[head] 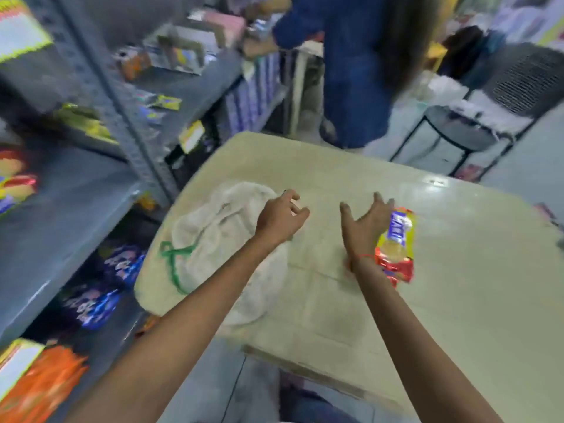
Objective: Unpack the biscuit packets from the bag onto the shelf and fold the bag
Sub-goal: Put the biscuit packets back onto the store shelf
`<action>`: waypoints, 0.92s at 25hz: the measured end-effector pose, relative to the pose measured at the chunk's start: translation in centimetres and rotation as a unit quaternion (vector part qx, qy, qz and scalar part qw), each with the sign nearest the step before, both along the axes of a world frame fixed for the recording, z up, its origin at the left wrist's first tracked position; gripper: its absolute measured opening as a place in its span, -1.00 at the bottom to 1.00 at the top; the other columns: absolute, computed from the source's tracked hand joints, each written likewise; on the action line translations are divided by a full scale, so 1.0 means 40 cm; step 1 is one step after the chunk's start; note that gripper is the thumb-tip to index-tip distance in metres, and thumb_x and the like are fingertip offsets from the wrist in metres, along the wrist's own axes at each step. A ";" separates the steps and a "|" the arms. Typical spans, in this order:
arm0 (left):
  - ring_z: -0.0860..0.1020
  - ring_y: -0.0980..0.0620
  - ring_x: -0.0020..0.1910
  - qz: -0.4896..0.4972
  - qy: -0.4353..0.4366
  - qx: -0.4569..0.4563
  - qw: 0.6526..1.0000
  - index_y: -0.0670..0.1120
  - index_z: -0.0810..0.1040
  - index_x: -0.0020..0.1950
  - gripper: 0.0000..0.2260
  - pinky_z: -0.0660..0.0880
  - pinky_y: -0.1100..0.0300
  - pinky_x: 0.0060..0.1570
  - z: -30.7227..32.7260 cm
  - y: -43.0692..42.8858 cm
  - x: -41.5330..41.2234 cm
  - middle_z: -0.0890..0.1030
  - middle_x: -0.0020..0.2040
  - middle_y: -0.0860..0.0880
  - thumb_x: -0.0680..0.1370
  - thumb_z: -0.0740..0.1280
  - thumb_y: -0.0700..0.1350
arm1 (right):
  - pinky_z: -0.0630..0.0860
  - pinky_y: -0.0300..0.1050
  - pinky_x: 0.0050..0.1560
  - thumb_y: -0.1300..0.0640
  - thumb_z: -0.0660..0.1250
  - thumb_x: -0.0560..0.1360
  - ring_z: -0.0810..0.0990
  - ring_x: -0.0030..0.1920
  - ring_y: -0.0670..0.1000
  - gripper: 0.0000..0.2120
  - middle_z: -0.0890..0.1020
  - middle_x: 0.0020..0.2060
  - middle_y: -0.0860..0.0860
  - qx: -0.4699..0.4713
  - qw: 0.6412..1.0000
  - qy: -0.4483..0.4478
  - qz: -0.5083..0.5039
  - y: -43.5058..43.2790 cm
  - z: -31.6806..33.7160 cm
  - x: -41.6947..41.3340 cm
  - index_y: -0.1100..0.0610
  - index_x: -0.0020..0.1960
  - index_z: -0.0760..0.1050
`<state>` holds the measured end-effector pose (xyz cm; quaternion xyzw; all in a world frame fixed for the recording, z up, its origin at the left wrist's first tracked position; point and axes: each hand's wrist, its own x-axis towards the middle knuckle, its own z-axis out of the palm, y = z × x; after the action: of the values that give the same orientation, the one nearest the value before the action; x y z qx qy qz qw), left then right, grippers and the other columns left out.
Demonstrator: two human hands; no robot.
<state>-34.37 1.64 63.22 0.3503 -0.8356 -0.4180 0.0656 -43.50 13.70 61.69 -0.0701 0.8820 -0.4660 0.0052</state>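
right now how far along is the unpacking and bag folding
Early to midway. Some packets already sit on the grey metal shelf, though whether they came from this bag is unclear. In hand: nothing; the left hand hovers over the crumpled white cloth bag, the right hand beside a red-and-yellow biscuit packet. Left: shelving it, folding the bag.

shelf goods [91, 303]: blurred | biscuit packet [396, 242]: label unreadable, part-hidden by right hand [364, 227]
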 end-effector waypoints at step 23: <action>0.48 -0.02 0.27 -0.290 -0.304 0.189 0.888 -0.01 0.43 0.32 -0.15 0.36 -0.10 0.33 -0.197 0.172 -0.627 0.55 0.26 0.01 0.16 0.33 0.46 | 0.49 0.20 0.23 -0.30 0.58 -0.13 0.62 0.16 0.19 -0.02 0.66 0.13 0.12 -0.448 0.733 -0.449 -0.245 0.282 -0.281 -0.121 0.08 0.22 0.53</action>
<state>-59.47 8.51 55.33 0.2082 -0.7839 -0.4419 -0.3832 -48.33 24.97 50.45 0.3720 0.4531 -0.7692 0.2544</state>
